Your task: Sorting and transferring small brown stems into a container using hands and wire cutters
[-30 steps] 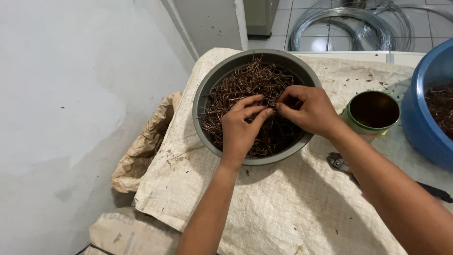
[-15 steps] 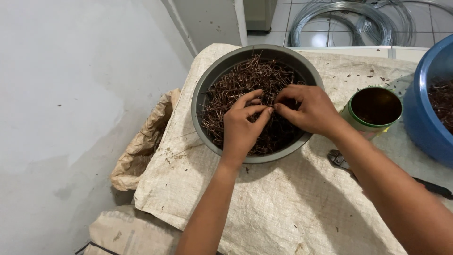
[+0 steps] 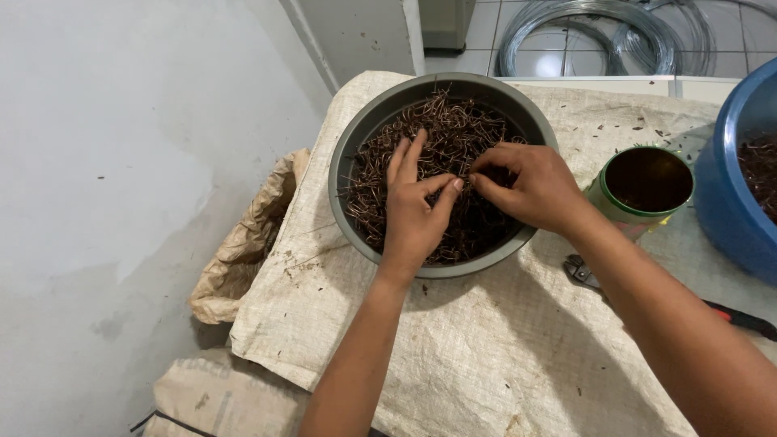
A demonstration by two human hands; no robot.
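A grey round basin [image 3: 353, 154] stands on a table covered with a woven sack [image 3: 486, 348]. It is full of thin, rusty brown bent wire pieces [image 3: 453, 129]. Both my hands are inside the basin, on top of the pile. My left hand [image 3: 414, 212] pinches with thumb and forefinger, the other fingers stretched out. My right hand [image 3: 530, 188] pinches a wire piece right next to it, fingertips almost touching the left ones.
A green can [image 3: 643, 184] stands right of the basin, and a blue basin [image 3: 740, 182] with more wire sits at the right edge. Pliers [image 3: 584, 272] with a red handle lie under my right forearm. Coils of steel wire [image 3: 591, 32] lie on the tiled floor beyond. A crumpled sack [image 3: 243, 243] hangs at the table's left.
My hands have stayed in the basin, with the fingers shifting slightly as they pick at the wire pieces. The view has crept a little closer.
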